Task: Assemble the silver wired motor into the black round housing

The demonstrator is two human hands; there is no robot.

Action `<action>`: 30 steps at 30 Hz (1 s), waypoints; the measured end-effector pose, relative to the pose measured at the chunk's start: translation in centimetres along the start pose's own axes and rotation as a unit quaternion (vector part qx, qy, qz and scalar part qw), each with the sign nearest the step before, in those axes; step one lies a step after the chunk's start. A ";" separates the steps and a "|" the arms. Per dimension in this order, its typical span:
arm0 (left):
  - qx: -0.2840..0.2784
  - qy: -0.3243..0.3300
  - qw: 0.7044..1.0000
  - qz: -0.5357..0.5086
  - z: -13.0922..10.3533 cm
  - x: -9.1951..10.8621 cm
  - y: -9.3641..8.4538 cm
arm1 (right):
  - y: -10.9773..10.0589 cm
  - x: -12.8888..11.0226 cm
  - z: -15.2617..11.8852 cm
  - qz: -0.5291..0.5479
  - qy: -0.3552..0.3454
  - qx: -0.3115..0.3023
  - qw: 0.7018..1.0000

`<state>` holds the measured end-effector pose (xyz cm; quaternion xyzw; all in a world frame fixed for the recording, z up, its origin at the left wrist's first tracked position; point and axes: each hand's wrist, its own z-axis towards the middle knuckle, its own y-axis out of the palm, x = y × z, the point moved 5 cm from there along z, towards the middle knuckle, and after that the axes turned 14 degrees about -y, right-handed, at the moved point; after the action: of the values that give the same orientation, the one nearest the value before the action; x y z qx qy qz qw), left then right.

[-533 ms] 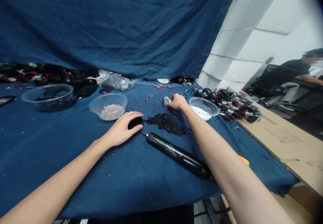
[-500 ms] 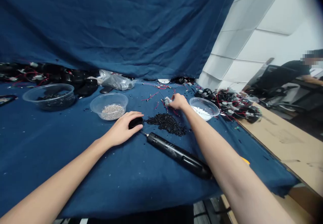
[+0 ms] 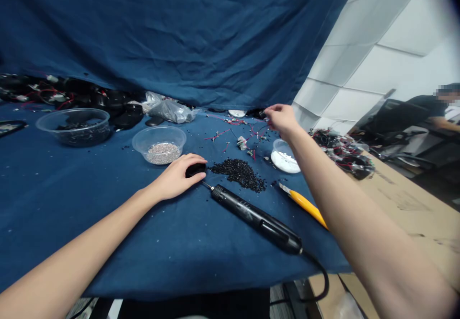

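My left hand (image 3: 178,176) rests on the blue cloth with its fingers over a small black oval part (image 3: 196,169). My right hand (image 3: 282,119) is raised near the back of the table, its fingers pinched on a thin red wire (image 3: 259,128). A small grey motor (image 3: 241,142) lies on the cloth below that hand. Between my arms lie a pile of black pellets (image 3: 239,172) and a black electric screwdriver (image 3: 256,218).
A clear bowl of silver screws (image 3: 159,144), a clear bowl of dark parts (image 3: 74,126) and a bowl of white bits (image 3: 283,156) stand on the cloth. A yellow-handled tool (image 3: 304,204) lies by my right arm. Wired black parts (image 3: 343,153) pile at right; a person sits far right.
My right hand has lifted off the grey motor and moved up and right toward the back of the table. The yellow-handled tool has come into sight. My left hand has stayed put.
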<state>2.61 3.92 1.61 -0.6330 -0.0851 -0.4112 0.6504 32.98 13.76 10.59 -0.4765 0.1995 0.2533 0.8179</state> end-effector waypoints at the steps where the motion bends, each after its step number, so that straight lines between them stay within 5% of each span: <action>1: 0.000 -0.001 1.000 -0.001 0.0 0.0 0.0 | -0.4 -0.7 0.0 0.023 -0.001 0.009 1.000; 9: -0.001 -0.005 1.000 -0.007 0.1 -0.1 0.0 | -0.5 -6.7 -2.1 0.207 -0.020 -0.062 0.976; 15: -0.003 -0.016 1.000 -0.024 0.1 -0.1 0.0 | -4.6 -12.0 -2.4 0.370 -0.042 -0.015 0.928; 18: -0.002 -0.037 0.998 -0.051 0.2 -0.3 -0.3 | -5.3 -13.4 -4.2 0.383 -0.057 -0.052 0.921; 23: 0.021 -0.132 0.978 -0.162 0.4 -1.1 -1.4 | -0.6 -13.5 -11.5 0.229 -0.096 -0.290 0.924; 26: -0.003 -0.190 0.943 -0.273 0.4 -1.1 -1.4 | 2.6 -13.5 -16.3 0.153 -0.130 -0.341 0.918; 30: -0.067 -0.237 0.894 -0.374 0.1 -0.6 -0.6 | 6.8 -14.0 -21.1 0.197 -0.135 -0.371 0.897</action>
<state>1.90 4.30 1.70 -0.6755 -0.4395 -0.4664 0.3649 15.99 -5.13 4.03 -0.6573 0.0685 0.5270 0.5344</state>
